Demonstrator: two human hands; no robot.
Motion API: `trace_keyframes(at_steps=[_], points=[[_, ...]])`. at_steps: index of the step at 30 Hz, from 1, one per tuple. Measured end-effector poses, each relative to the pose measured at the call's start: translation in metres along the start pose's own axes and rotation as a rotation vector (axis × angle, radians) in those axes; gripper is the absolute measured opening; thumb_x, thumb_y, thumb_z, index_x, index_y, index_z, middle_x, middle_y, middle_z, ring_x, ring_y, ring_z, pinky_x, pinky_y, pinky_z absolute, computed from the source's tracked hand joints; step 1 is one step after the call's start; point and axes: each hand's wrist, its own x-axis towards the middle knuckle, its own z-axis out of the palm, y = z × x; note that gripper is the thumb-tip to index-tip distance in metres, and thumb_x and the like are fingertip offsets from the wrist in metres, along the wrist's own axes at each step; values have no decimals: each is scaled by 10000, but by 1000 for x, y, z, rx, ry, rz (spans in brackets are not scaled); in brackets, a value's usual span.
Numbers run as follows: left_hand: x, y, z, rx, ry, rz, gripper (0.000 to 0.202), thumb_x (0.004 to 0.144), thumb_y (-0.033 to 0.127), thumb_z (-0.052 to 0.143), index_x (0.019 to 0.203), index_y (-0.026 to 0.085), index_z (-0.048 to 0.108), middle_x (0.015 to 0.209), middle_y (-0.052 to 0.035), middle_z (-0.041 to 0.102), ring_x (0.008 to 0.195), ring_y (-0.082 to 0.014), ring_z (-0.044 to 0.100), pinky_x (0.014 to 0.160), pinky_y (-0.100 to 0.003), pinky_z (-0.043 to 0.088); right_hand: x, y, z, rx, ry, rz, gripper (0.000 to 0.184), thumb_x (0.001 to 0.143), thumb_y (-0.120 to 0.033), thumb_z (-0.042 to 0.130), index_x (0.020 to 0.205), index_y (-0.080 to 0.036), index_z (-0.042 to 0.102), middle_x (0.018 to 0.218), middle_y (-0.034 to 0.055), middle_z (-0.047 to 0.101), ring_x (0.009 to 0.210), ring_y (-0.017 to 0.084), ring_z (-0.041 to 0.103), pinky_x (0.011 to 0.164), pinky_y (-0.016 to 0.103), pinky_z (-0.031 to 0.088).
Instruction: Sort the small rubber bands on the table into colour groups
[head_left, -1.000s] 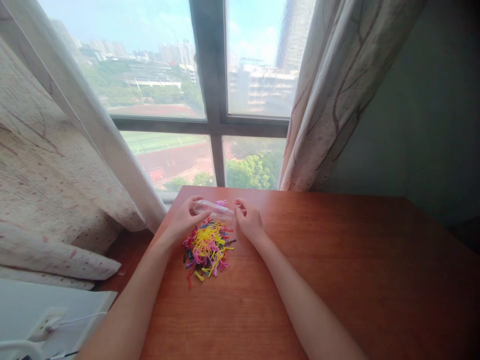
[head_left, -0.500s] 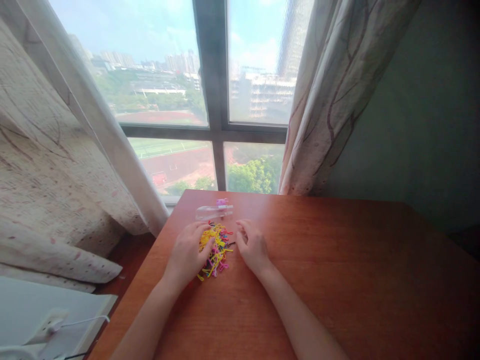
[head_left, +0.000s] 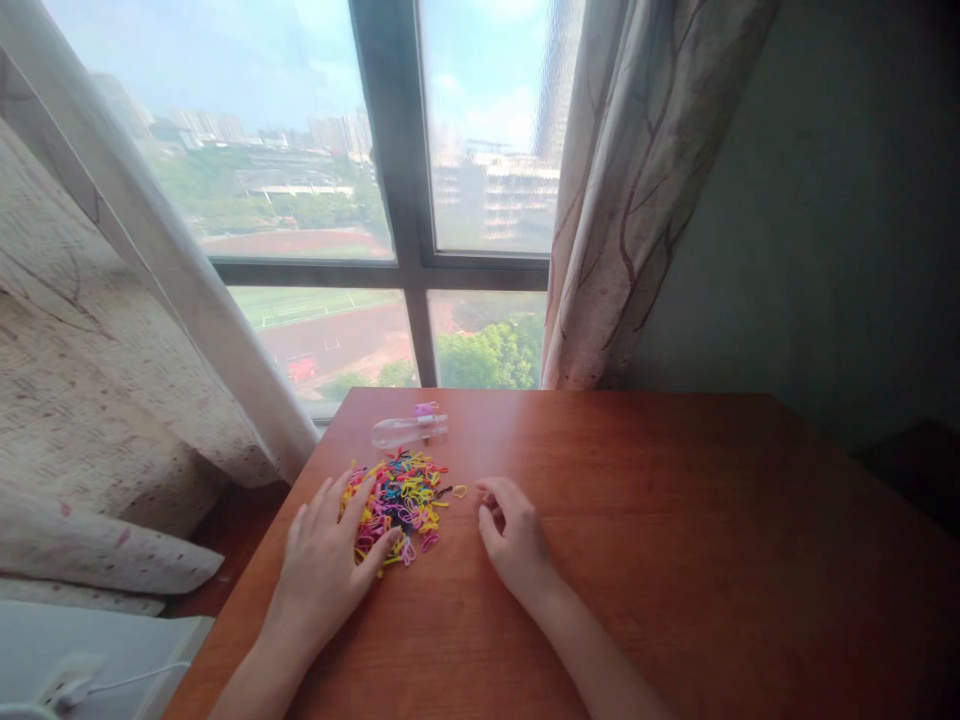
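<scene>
A heap of small coloured elastic hair ties (head_left: 412, 490), mostly yellow, pink, red, blue and black, lies on the wooden table. My left hand (head_left: 319, 550) is spread open along the heap's left side, its thumb and fingers reaching onto the edge. One yellow hair tie (head_left: 460, 491) lies apart, right of the heap. Just beyond it rests my right hand (head_left: 514, 530), fingers loosely curled with a gap between thumb and index finger; nothing shows in it. Behind the heap a clear plastic bottle (head_left: 397, 431) lies on its side, a small purple thing (head_left: 426, 409) behind its narrow end.
The brown table (head_left: 675, 540) stretches to the right, its left edge near my left forearm. A window (head_left: 409, 270) is behind the table, between patterned curtains (head_left: 600, 200). At lower left is a white surface with a socket and plugged-in cable (head_left: 135, 677).
My left hand has drawn back to the left and spread, uncovering more of the heap. The right hand sits slightly lower, and a single yellow hair tie now shows beside it. The view has shifted slightly.
</scene>
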Motion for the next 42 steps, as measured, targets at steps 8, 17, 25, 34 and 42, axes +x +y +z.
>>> trace_keyframes(at_steps=[8,17,25,34,42], points=[[12,72,-11,-267,29,155,428,871,299,569,1297,265,542,1332,-117,579,1262,-324,511,1068,-505,408,-3,2,-5,11,17,24,313,807,-96,494,1053,-196,660,950,72,666,823,200,631,705,294,532],[17,141,-7,-358,-371,236,394,809,158,528,1197,223,549,1201,-120,639,1112,-288,600,967,-444,485,3,5,-15,107,51,117,291,803,-136,469,965,-197,702,896,57,733,837,209,686,778,317,537],[33,176,15,-354,-520,172,542,757,107,487,1292,178,433,1193,-136,614,1005,-277,655,796,-352,517,12,18,-35,-12,36,183,253,766,-157,499,887,-188,719,898,52,749,853,209,687,764,287,507],[24,169,39,-546,-457,167,620,679,74,497,1285,185,424,1272,-112,585,1189,-250,567,975,-330,457,13,21,-36,-118,2,170,295,759,-136,474,916,-182,719,934,61,747,893,215,682,818,291,496],[22,165,44,-628,-423,169,568,671,68,491,1222,206,491,1241,-101,600,1147,-270,583,940,-352,470,13,19,-36,-143,-25,161,318,728,-123,481,926,-186,721,941,61,747,900,212,677,822,282,496]])
